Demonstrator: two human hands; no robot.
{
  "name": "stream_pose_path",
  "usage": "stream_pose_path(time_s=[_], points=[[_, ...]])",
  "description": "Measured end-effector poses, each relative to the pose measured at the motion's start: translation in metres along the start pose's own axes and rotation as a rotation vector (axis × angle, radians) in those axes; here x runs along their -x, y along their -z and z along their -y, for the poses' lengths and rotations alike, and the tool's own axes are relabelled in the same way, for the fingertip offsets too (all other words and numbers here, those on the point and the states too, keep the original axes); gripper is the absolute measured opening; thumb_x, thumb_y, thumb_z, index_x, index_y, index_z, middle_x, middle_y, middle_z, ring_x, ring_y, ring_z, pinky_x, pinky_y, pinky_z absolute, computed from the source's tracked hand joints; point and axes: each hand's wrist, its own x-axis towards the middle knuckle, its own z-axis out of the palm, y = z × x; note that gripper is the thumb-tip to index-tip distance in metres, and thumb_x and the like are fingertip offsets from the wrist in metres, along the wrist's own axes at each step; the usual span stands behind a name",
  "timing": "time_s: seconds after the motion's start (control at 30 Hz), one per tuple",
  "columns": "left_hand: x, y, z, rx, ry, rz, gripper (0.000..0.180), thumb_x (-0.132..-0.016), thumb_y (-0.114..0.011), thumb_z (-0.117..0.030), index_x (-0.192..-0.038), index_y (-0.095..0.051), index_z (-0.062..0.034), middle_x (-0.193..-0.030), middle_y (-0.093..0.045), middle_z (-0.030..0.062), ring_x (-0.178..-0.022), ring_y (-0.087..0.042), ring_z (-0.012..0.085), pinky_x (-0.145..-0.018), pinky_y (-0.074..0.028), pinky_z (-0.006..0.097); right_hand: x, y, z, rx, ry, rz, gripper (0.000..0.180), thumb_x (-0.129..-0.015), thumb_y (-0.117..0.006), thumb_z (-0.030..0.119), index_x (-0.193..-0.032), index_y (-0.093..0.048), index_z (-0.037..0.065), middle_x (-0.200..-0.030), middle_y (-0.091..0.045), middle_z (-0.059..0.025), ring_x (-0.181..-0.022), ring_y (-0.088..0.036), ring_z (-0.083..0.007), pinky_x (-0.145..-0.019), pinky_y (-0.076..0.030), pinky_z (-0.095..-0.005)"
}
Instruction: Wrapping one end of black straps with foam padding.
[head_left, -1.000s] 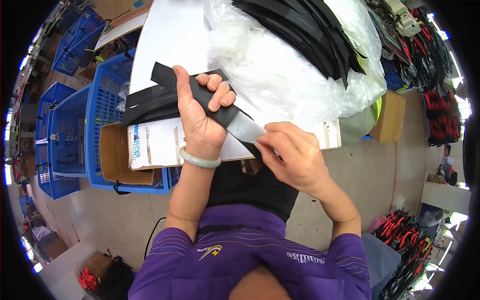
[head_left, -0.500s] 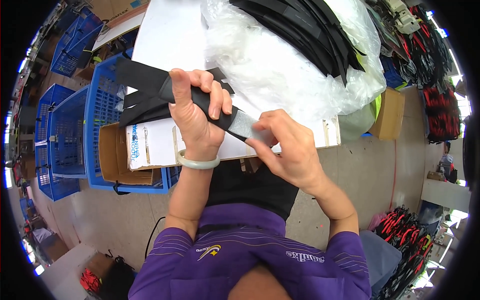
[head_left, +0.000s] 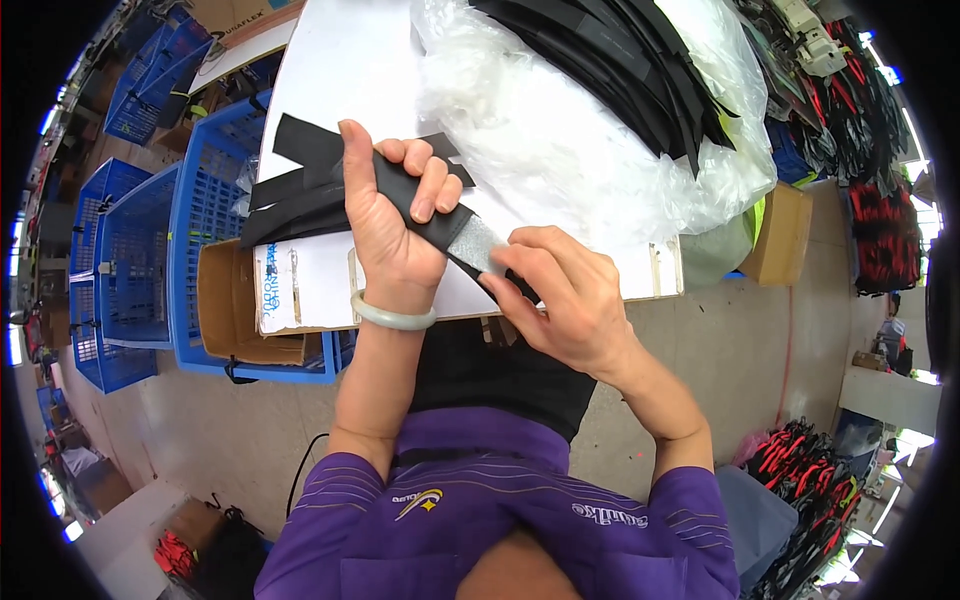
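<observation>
My left hand (head_left: 392,238) is wrapped round a black fabric strip (head_left: 398,190), its thumb pointing up. A silvery grey patch (head_left: 470,245) covers part of the strip near its right end. Thumb and fingers of my right hand (head_left: 578,300) pinch that end at the edge of the patch; the fingertips are slightly blurred and partly hide it. More black strips (head_left: 300,217) lie on the white tabletop (head_left: 345,60) beside and behind my left hand.
A crumpled clear plastic bag (head_left: 530,150) covers the table's right side, with a pile of black strips (head_left: 610,75) on it. Blue crates (head_left: 215,160) and an open cardboard box (head_left: 225,300) stand left of the table. Another carton (head_left: 780,232) stands at the right.
My right hand has shifted slightly left along the strip's end. The strip's far left end has swung rightward, while my left hand keeps its grip.
</observation>
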Motion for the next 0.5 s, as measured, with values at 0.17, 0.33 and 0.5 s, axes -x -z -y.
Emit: stream_pose_path(time_s=[0.17, 0.33, 0.5], points=[[0.002, 0.000, 0.008, 0.019, 0.041, -0.009, 0.044, -0.093, -0.061, -0.050, -0.073, -0.055, -0.0121, -0.066, -0.047, 0.0012, -0.042, -0.036, 0.0103, -0.043, -0.035, 0.026, 0.000, -0.007, -0.002, 0.014, 0.050, -0.053, 0.016, -0.074, -0.073, 0.000, -0.085, -0.062, 0.000, -0.080, -0.061, -0.0107, -0.066, -0.063, -0.0236, -0.050, -0.051, -0.0324], [-0.001, 0.005, 0.008, 0.025, 0.090, 0.037, 0.041, -0.097, -0.058, -0.045, -0.074, -0.053, -0.0118, -0.067, -0.047, 0.0012, -0.042, -0.035, 0.0103, -0.043, -0.034, 0.026, -0.007, -0.015, -0.010, -0.044, 0.111, -0.080, 0.019, -0.072, -0.076, -0.001, -0.085, -0.063, -0.001, -0.080, -0.062, -0.0112, -0.065, -0.063, -0.0231, -0.050, -0.051, -0.0314], [-0.002, 0.002, 0.006, 0.108, 0.134, -0.019, 0.038, -0.098, -0.058, -0.042, -0.075, -0.053, -0.0114, -0.066, -0.045, 0.0009, -0.042, -0.034, 0.0098, -0.042, -0.033, 0.025, 0.000, -0.014, -0.011, -0.015, 0.108, -0.117, 0.021, -0.070, -0.077, -0.001, -0.087, -0.064, -0.002, -0.081, -0.063, -0.0118, -0.065, -0.063, -0.0231, -0.050, -0.051, -0.0316]])
